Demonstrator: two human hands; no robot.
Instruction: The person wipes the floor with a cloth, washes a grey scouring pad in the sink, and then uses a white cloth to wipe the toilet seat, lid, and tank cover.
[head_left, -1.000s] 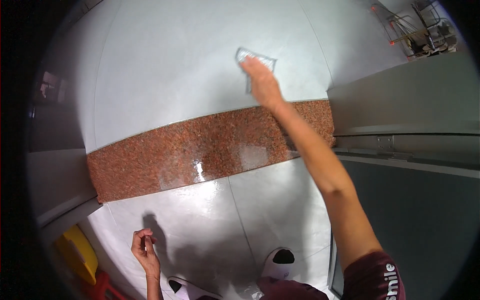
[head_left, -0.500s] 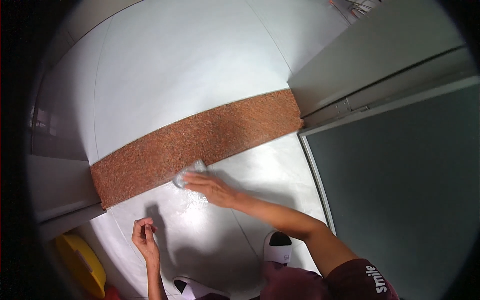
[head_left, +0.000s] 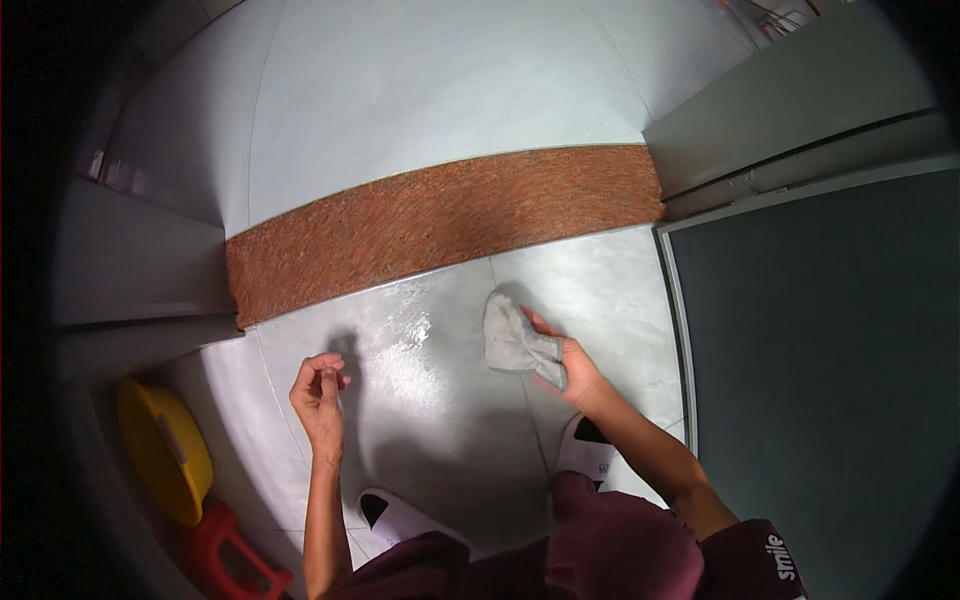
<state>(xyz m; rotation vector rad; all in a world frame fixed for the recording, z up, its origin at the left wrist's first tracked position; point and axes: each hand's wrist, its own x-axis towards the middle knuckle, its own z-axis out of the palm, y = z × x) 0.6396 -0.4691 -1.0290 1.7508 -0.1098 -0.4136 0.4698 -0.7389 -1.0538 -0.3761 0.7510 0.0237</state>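
Observation:
A crumpled grey cloth [head_left: 522, 338] is gripped in my right hand [head_left: 578, 372], held over the pale floor tiles on the near side of a reddish-brown stone threshold [head_left: 440, 222]. The fingers wrap behind the cloth and part of them is hidden by it. To the left, my left hand [head_left: 320, 392] hovers above the tiles with its fingers loosely curled toward the thumb and nothing visible in them. Between the two hands, the tile has a wet, shiny patch [head_left: 410, 325].
At the lower left stand a yellow basin [head_left: 165, 450] and a red plastic object with a handle-like opening [head_left: 235, 555]. A dark door panel [head_left: 820, 370] with a light frame is on the right. My slippered feet [head_left: 585, 450] are below my hands.
My right hand has lifted the cloth away from the threshold's edge and drawn it right and back, turning it over. The left hand keeps its curled shape; the view has shifted.

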